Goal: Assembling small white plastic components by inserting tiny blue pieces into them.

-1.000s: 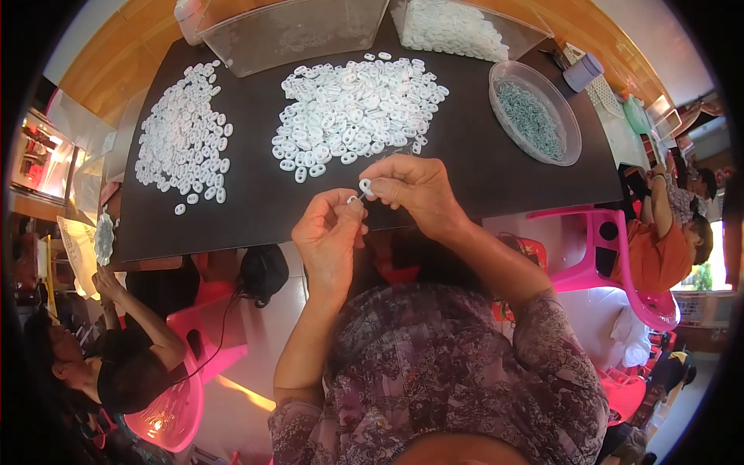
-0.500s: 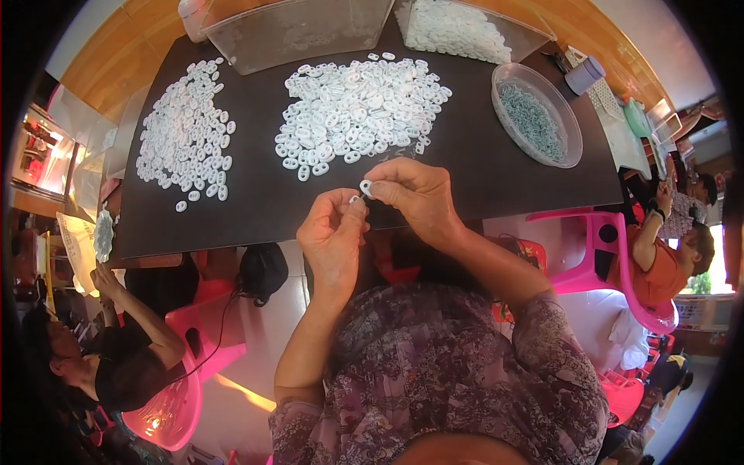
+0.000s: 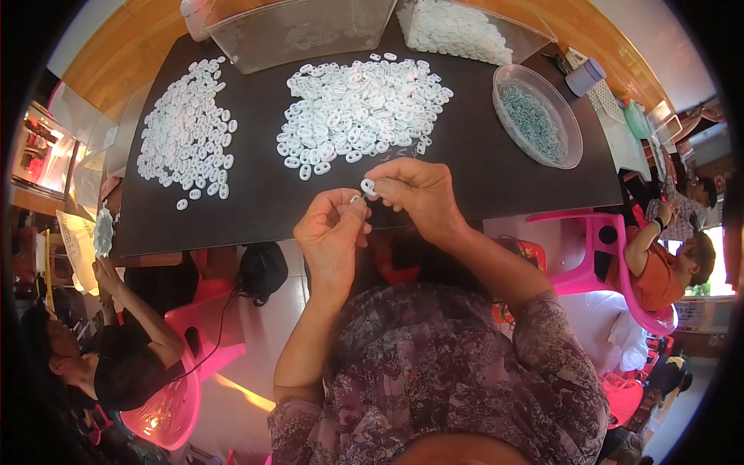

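My right hand (image 3: pixel 418 194) pinches a small white plastic ring (image 3: pixel 367 186) between thumb and fingers, just above the near edge of the black table (image 3: pixel 465 163). My left hand (image 3: pixel 332 236) is closed beside it, pinching a tiny pale part (image 3: pixel 355 199) that nearly touches the ring. Beyond my hands lies a big heap of white rings (image 3: pixel 358 112). A second spread of white rings (image 3: pixel 188 132) covers the table's left side.
A round clear bowl of small grey-green parts (image 3: pixel 536 116) stands at the right. Two clear plastic bins (image 3: pixel 302 31) line the far edge, one with white pieces (image 3: pixel 457 31). Pink plastic chairs (image 3: pixel 597 248) and seated people are at both sides below the table.
Both hands stay together at the table's near edge; the fingers have shifted slightly around the ring.
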`<state>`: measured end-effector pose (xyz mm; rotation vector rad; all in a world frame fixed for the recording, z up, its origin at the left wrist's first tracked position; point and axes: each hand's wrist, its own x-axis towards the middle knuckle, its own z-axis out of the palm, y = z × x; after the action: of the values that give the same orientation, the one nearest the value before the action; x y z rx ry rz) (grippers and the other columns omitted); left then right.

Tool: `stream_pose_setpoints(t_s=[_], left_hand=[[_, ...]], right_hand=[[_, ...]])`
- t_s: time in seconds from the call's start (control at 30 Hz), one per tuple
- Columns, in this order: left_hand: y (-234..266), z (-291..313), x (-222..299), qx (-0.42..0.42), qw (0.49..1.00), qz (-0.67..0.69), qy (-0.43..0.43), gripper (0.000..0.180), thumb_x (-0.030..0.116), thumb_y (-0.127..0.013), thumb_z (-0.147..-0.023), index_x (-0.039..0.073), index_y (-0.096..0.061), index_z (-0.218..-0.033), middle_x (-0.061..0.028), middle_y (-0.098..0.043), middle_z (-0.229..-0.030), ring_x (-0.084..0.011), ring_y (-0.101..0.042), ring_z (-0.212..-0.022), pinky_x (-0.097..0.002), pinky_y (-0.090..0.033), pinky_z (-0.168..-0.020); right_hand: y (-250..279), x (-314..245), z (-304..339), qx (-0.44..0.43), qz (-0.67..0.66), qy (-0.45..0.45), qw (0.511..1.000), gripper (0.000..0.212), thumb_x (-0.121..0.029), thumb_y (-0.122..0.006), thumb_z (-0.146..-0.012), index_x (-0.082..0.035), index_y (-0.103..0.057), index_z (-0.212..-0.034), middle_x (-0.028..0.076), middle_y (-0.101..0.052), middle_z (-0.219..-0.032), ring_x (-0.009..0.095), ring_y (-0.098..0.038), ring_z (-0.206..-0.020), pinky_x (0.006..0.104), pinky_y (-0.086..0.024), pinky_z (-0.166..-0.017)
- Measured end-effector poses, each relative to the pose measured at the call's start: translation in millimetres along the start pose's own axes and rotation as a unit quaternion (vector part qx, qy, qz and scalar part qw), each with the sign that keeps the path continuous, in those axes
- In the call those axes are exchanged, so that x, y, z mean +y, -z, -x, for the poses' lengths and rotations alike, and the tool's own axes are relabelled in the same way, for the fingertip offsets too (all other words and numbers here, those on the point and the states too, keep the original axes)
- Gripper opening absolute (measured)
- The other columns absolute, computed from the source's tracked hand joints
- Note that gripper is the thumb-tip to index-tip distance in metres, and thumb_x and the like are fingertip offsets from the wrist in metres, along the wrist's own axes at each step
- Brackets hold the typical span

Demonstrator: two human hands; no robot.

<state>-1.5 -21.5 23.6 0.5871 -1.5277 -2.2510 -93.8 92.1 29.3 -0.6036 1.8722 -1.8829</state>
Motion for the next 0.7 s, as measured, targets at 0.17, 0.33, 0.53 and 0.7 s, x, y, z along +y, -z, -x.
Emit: stream_pose_setpoints(t_s=[0.17,0.33,0.53,0.7], left_hand=[[-1.0,-0.7,1.1,0.006,1.0,0.008,-0.006,0.008,0.004,-0.06,-0.084,-0.003,-0.06,-0.088,-0.0053,-0.06,-0.071,-0.0076,-0.053,-0.056,-0.0185,-0.04,-0.045],[0.4,-0.7,-1.7,0.017,1.0,-0.001,-0.008,0.008,0.004,-0.06,-0.084,-0.004,-0.06,-0.086,-0.0066,-0.06,-0.07,-0.0087,-0.052,-0.053,-0.0192,-0.039,-0.043],[0.1,-0.4,-3.4,0.023,0.999,-0.011,-0.024,0.008,0.003,-0.059,-0.084,-0.004,-0.059,-0.086,-0.0065,-0.06,-0.07,-0.0084,-0.052,-0.053,-0.019,-0.039,-0.043],[-1.0,0.6,-4.6,0.024,1.0,0.004,-0.018,0.008,0.003,-0.059,-0.084,-0.004,-0.059,-0.087,-0.0068,-0.06,-0.07,-0.0086,-0.053,-0.053,-0.0195,-0.04,-0.044]], right_hand=[[-0.3,1.2,-2.2,-0.006,-0.016,-0.019,1.0,0.013,-0.006,-0.059,-0.083,0.001,-0.066,-0.091,0.002,-0.064,-0.074,0.004,-0.052,-0.062,0.0174,-0.041,-0.052],[-1.5,0.9,-1.0,-0.01,0.01,0.001,1.0,0.013,-0.005,-0.059,-0.083,0.003,-0.065,-0.091,0.003,-0.063,-0.075,0.005,-0.054,-0.066,0.0192,-0.043,-0.058],[-7.5,4.7,3.4,0.012,0.058,0.059,0.997,0.011,-0.002,-0.059,-0.082,0.002,-0.064,-0.091,0.004,-0.064,-0.081,0.007,-0.056,-0.073,0.0223,-0.046,-0.065],[-8.8,5.0,3.9,0.015,0.074,0.078,0.994,0.01,-0.002,-0.059,-0.082,0.002,-0.064,-0.091,0.005,-0.064,-0.083,0.008,-0.057,-0.075,0.0231,-0.047,-0.066]])
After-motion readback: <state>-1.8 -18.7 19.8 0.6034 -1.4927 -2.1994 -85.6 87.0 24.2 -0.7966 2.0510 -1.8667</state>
